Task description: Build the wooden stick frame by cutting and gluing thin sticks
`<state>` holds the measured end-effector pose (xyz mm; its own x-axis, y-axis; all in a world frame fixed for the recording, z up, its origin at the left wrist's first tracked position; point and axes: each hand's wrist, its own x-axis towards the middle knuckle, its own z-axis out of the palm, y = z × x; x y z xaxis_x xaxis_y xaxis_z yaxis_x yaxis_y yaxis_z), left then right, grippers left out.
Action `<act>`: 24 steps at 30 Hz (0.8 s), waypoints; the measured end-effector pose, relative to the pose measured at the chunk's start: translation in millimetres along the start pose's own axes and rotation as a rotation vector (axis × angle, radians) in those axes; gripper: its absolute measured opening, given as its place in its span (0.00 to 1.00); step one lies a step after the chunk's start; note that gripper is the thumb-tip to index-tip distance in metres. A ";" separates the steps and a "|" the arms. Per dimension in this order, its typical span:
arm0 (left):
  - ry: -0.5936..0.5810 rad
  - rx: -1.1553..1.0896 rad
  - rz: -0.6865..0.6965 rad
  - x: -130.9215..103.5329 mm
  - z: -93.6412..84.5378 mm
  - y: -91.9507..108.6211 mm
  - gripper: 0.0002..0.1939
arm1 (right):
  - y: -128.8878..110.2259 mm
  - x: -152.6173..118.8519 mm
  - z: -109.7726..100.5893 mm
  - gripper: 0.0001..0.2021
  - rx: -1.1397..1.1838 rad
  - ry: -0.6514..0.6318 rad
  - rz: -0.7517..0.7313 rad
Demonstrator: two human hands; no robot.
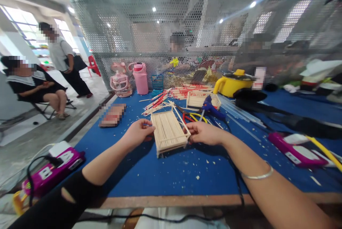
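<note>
Between my two hands is a small box-like panel made of pale wooden sticks (170, 129), tilted above the blue table. My left hand (139, 131) pinches its left edge with thumb and fingers. At its lower right corner, my right hand (199, 133) grips the side, where a slanting stick stands out from the frame. A blue glue gun (212, 108) lies just beyond my right hand, close to scissors with red and yellow handles (196, 116). Behind the panel are loose sticks (160, 106), some in red-printed wrappers, and a second stick frame (199, 100).
A pink bottle (140, 79), a clear pink jug (121, 83) and a yellow pot (235, 83) stand along the perforated screen (149, 26). Clear glue sticks (240, 109) lie at right. Purple power strips (53, 168) flank the table. Two people are at left; others are behind the screen.
</note>
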<state>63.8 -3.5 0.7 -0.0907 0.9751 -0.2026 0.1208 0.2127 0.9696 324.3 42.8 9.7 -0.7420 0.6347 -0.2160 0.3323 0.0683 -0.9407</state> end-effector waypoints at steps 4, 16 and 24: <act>-0.009 0.002 0.016 21.5 0.8 2.3 0.14 | 1.2 2.9 1.6 0.17 0.009 0.018 -0.008; 0.258 0.262 0.586 -8.6 -16.1 -1.4 0.12 | -3.9 2.5 0.5 0.09 -0.211 0.346 -0.100; 0.118 0.618 1.185 -37.6 -10.9 12.3 0.04 | -14.7 -5.9 11.4 0.04 -0.308 0.550 -0.391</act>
<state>58.0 -38.2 21.8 0.2986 0.5853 0.7539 0.6058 -0.7266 0.3241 317.2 29.3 21.9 -0.4676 0.8080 0.3585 0.3120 0.5303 -0.7883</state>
